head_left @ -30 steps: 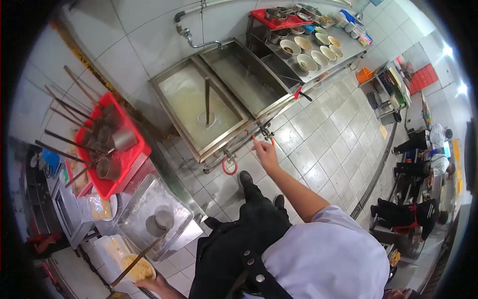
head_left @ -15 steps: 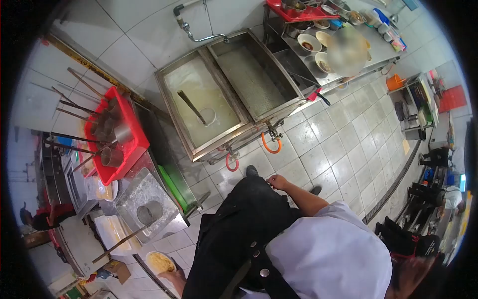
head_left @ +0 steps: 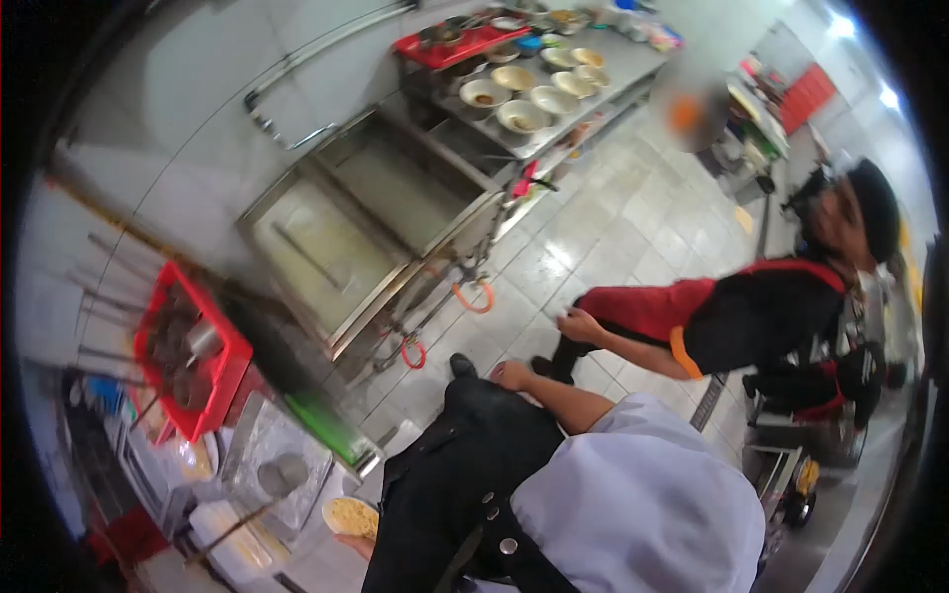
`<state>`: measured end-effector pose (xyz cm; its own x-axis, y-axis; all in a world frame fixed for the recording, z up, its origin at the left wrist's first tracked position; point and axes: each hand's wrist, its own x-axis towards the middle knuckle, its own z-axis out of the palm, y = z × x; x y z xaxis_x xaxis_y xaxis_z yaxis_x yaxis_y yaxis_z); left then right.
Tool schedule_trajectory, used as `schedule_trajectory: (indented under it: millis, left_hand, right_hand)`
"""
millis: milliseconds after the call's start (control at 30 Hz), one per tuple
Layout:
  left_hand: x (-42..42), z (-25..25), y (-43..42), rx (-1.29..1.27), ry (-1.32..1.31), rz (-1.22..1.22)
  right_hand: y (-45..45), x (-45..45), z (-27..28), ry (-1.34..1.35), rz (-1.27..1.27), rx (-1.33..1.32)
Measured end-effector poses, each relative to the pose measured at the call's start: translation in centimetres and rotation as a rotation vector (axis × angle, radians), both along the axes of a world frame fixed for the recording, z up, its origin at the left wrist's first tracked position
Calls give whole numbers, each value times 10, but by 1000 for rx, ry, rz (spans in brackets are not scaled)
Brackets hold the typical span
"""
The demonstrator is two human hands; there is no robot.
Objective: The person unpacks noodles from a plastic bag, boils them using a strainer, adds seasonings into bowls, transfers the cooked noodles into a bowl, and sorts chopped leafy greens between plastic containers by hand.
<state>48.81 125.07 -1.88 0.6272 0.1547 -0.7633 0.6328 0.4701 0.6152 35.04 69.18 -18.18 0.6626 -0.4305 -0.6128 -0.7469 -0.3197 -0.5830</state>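
Observation:
My left hand (head_left: 358,545) grips a white bowl (head_left: 330,512) of yellow noodles (head_left: 354,517), low and beside the black apron. Only part of this hand shows, at the bowl's near edge. My right hand (head_left: 511,376) hangs in front of the apron with its fingers curled in; blur hides whether anything is in them. Close to the bowl, a noodle strainer (head_left: 284,475) with a long wooden handle lies on a metal tray (head_left: 314,450).
A co-worker (head_left: 766,321) in black and red stands to the right. Ahead is a two-basin boiler (head_left: 341,341) with a long handle in its left basin. A red crate (head_left: 235,358) of strainers stands at left; several bowls (head_left: 514,78) sit on a steel table (head_left: 633,59).
My view has shifted, and the boiler sits further left. The co-worker in black and red has come into view at right. The noodle bowl remains in my left hand, nearer the tray in view.

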Motion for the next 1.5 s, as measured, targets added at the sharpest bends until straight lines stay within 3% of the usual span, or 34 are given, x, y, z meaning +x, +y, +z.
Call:
schedule_trajectory:
  millis: [67,233,433,633,833,1067,1200,1333,1400,1467,1500]
  left_hand:
    - [14,1,-21,-23,-10,-110]
    - [33,0,-50,-48,-21,-291]
    - [36,2,-59,-79,-63,-351]
    - [27,4,-74,-124,-55,-387]
    - [18,-3,-98,-118,-167,-393]
    - [7,12,-157,-118,-133,-300]
    - [4,15,-182,-57,-160,-314]
    - [-3,36,-219,-61,-154,-294]
    - [-1,20,-220,-110,-164,-340]
    - [-4,12,-230,-138,-185,-373]
    - [-7,17,-239,-138,-202,-378]
  right_hand:
    - [15,-4,14,5,-114,41]
    - [37,-48,54,-190,-118,62]
    - [33,-107,61,-60,-284,50]
    - [22,-152,36,10,-283,-41]
    - [-6,-187,12,73,-115,-54]
    - [-50,-219,2,123,-329,122]
    - [-69,-237,0,129,-325,146]
    - [-86,-251,-3,183,-252,178]
    - [-101,-268,-41,27,9,66]
    - [-112,-279,-53,16,28,67]
    - [-116,-271,-39,80,-79,128]
